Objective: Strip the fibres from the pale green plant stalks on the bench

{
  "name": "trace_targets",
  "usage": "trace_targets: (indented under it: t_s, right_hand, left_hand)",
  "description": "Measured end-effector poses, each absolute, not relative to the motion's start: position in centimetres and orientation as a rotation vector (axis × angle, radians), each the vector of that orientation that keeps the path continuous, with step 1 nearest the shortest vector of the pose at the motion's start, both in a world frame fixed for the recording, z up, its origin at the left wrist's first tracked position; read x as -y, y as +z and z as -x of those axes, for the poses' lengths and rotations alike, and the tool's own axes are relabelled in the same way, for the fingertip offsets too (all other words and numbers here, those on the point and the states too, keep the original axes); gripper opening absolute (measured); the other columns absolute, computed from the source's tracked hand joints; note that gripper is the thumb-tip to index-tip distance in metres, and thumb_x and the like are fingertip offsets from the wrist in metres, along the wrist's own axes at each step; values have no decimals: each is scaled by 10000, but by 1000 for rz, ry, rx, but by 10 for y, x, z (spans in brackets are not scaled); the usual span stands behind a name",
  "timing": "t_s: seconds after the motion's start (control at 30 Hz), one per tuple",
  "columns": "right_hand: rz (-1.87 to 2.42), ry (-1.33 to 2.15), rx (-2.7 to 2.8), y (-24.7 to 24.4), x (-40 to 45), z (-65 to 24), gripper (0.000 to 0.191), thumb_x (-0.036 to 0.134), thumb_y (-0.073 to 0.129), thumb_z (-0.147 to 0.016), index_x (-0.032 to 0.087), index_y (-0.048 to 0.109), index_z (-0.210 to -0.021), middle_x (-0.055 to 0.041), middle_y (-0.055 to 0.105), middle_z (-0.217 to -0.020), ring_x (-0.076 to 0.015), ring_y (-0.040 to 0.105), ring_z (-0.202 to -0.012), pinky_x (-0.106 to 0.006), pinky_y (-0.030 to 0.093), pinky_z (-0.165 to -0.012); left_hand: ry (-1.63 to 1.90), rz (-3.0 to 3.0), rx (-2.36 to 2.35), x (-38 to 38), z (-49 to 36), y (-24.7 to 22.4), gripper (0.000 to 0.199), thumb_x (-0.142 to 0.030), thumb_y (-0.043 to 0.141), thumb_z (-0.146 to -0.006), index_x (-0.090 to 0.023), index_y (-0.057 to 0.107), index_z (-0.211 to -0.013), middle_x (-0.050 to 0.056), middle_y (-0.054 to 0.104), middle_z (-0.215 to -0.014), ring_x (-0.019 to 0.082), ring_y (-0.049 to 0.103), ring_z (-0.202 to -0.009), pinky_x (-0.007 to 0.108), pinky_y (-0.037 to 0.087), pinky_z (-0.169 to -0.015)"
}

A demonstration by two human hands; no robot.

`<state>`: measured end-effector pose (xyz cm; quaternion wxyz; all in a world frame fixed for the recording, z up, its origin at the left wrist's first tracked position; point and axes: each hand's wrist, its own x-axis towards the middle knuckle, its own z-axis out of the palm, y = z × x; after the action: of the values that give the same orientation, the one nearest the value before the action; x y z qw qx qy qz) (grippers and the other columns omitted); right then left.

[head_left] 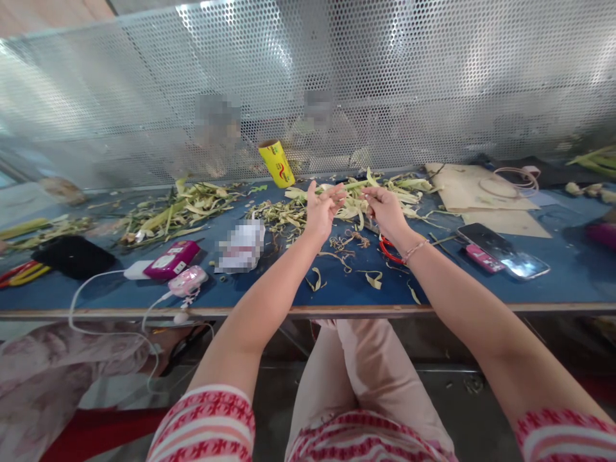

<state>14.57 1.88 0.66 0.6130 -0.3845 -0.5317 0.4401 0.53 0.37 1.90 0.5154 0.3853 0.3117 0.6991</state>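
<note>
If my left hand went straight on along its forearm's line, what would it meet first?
Probably the pale green leaves just beyond the left hand; if it clears them, the perforated metal screen. Depth is unclear.

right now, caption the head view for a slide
Left hand and right hand close together over pale plant scraps on a blue tabletop, before a perforated screen.

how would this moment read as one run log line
left hand: at plant scraps | right hand: same pile, grips unclear | tilted yellow tube: beyond, left | phone: on table, right
</note>
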Motion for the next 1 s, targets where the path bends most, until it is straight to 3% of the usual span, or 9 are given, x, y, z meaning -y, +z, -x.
trace_targets:
  t_s: [0.1, 0.2, 0.27, 0.37, 0.6, 0.67, 0.87, 1.0]
  right_hand:
    - [917, 1051, 1200, 8, -17, -145, 135, 97, 512, -826, 171, 604, -892, -11, 638, -833, -44, 457, -491, -197, 411, -479]
    - [949, 1077, 1184, 7, -19, -145, 114, 111, 520, -833, 171, 609, -872, -11, 632, -806, -62, 521, -568, -201, 444, -546]
    - [951, 1073, 1182, 6, -21, -146, 110, 128, 518, -842, 171, 616, -862, -8, 626, -791, -62, 508, -560, -203, 435, -550]
    - [906, 1051, 1185, 5, -23, -147, 85, 176, 540, -851, 180, 624, -865, -5, 622, -792, -57, 474, -539, -207, 422, -547]
    - [761, 1075, 1103, 12, -17, -147, 86, 227, 572, -852, 205, 637, -904, 1, 617, -807, -55, 463, -570, -197, 433, -565]
    - [734, 1093, 1082, 14, -15, -147, 105, 251, 567, -859, 212, 633, -930, 4, 614, -822, -62, 481, -598, -196, 448, -577]
    - [681, 1133, 1067, 13, -11, -144, 93, 269, 568, -869, 225, 624, -928, 7, 605, -833, -68, 515, -655, -202, 475, -639]
    - [651, 1185, 1078, 9, -14, -142, 143, 330, 620, -844, 219, 629, -934, 3, 614, -820, -72, 515, -643, -217, 494, -640]
  left_hand:
    - [1647, -863, -876, -9, -5, 13, 695, 18, 551, -699, -242, 374, -1319, -2, 697, -855, 95, 660, -711, 219, 537, -684]
    - [1562, -847, -1013, -13, -3, 7, 308, -59, 616, -724, -174, 547, -1001, -46, 584, -590, 66, 557, -503, 180, 480, -527]
    - [1405, -915, -1064, -13, -3, 4, 78, -156, 632, -762, -156, 554, -770, -44, 518, -492, 63, 491, -415, 173, 422, -437]
    - [1125, -1018, -1055, -9, -6, 2, 224, -274, 620, -807, -145, 566, -632, 18, 565, -481, 92, 516, -410, 196, 423, -419]
    - [884, -894, -899, 6, -18, 7, 397, -444, 515, -883, -110, 651, -716, 145, 698, -691, 153, 646, -604, 269, 516, -613]
    - [981, -839, -882, 9, -22, 8, 398, -435, 490, -901, -110, 638, -726, 124, 688, -683, 135, 631, -601, 258, 507, -625]
    - [1536, -872, -867, 8, -25, 10, 148, -244, 547, -884, -150, 561, -771, -6, 604, -631, 55, 523, -539, 203, 458, -614]
    - [1662, -1024, -935, 2, -20, 7, 97, -242, 578, -863, -158, 547, -826, -35, 565, -624, 47, 489, -519, 191, 426, -569]
